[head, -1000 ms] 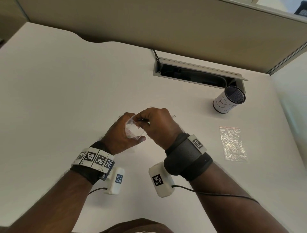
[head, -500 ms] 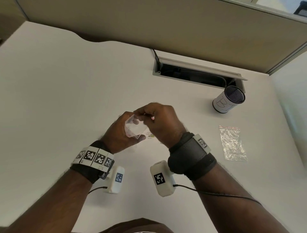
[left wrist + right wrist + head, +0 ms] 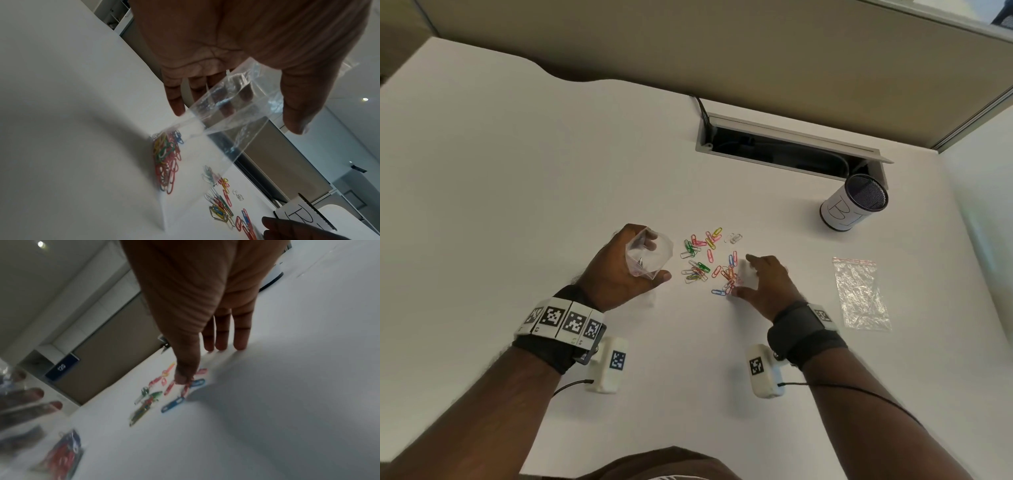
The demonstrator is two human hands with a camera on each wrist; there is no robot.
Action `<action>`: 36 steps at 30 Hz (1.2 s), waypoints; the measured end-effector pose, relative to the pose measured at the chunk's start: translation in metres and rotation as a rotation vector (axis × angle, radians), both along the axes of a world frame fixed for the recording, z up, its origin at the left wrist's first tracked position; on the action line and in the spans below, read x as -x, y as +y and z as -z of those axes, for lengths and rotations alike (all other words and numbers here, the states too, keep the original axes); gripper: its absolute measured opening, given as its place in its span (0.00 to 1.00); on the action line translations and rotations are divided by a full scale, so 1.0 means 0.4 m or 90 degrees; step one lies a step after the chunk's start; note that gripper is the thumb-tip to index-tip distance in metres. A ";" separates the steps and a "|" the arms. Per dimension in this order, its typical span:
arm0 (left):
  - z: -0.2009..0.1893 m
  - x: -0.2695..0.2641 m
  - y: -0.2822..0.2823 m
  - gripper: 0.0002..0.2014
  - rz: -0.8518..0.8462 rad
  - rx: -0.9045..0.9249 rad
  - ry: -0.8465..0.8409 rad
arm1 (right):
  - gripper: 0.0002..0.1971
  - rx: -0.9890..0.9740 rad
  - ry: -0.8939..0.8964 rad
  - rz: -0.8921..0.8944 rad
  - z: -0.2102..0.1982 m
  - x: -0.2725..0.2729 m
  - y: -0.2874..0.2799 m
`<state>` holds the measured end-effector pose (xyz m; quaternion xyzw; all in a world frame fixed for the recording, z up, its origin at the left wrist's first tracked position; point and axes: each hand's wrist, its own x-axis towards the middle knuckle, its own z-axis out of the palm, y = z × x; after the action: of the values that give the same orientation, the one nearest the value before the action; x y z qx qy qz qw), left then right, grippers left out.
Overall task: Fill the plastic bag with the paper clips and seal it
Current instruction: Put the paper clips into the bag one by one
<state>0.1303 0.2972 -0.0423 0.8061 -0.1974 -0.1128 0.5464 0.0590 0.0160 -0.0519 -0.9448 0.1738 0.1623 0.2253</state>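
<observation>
A white desk (image 3: 517, 178) with a wavy back edge is bounded by beige partition panels (image 3: 722, 51). A grey cable tray (image 3: 784, 144) with its lid raised is set into the desktop, and a black cable (image 3: 702, 106) is led into it. In the left wrist view, round ceiling lights (image 3: 365, 99) and pale walls are seen beyond the partition.

The left hand (image 3: 236, 48) held a clear plastic bag (image 3: 224, 113) between fingers and thumb, colored paper clips (image 3: 166, 160) bunched in its bottom, more loose clips (image 3: 222, 204) lying on the white table (image 3: 72, 113).
</observation>
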 end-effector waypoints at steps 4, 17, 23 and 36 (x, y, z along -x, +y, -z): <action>0.005 0.002 -0.002 0.34 -0.002 0.000 0.006 | 0.37 0.027 0.014 -0.041 0.007 0.009 0.027; -0.001 0.006 -0.003 0.33 -0.011 0.000 0.012 | 0.29 -0.028 -0.118 0.011 0.025 -0.045 0.056; 0.002 0.009 -0.006 0.33 -0.010 -0.001 0.016 | 0.54 0.037 0.020 -0.159 0.035 -0.043 0.041; 0.004 0.006 -0.012 0.31 -0.004 -0.014 0.011 | 0.31 0.081 -0.038 -0.172 0.029 -0.052 0.081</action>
<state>0.1277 0.2922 -0.0438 0.8117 -0.1886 -0.1203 0.5395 0.0798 0.0482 -0.0634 -0.9764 0.0481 0.1518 0.1459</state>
